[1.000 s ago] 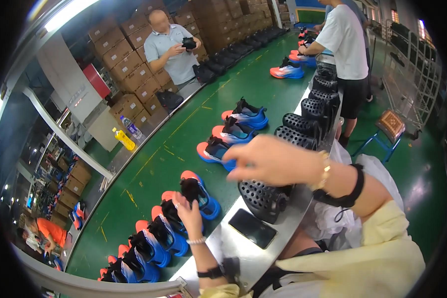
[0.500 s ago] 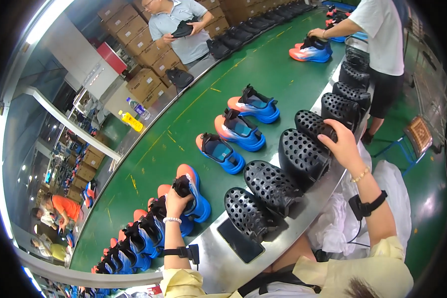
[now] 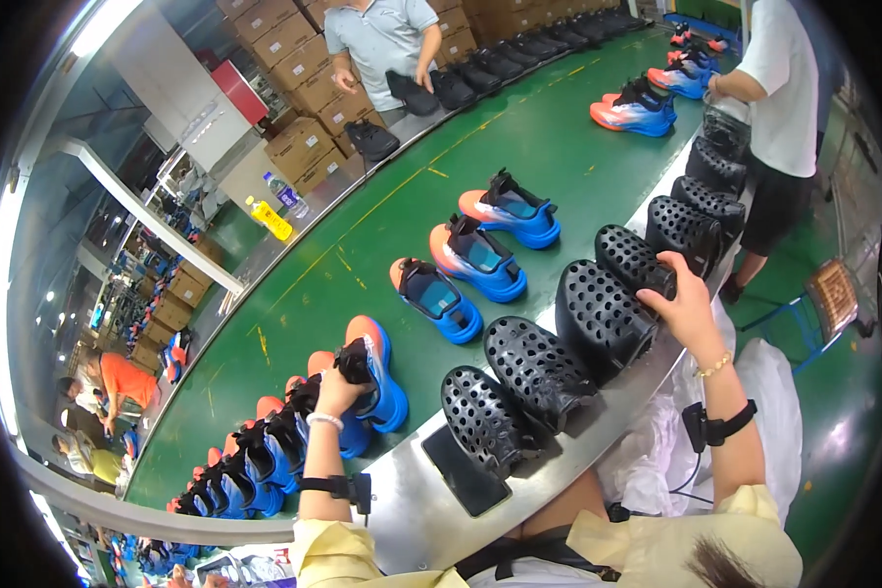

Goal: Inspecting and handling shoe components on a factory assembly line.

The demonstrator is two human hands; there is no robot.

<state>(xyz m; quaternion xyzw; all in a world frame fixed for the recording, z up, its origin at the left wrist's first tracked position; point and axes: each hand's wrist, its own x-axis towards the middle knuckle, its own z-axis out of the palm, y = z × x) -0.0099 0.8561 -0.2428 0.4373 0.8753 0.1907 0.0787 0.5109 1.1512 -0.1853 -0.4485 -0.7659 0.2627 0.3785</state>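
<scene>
Gripped shoe point(image 3: 390, 394) by black collar point(image 3: 354, 364) with left hand point(image 3: 338, 394) at seven o'clock, perhaps reaching inside; clasped heel of black shell point(image 3: 629, 253) with right hand point(image 3: 684, 306) at three. Judged shoe light, soft-topped, best held at collar; shell stiff, slick, best spanned at heel.

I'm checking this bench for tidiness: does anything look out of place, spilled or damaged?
I see no spill or obvious damage. The smartphone stands out: it lies on the metal ledge, right beside the nearest black perforated shoe form, and looks like a personal item among work pieces.
</scene>
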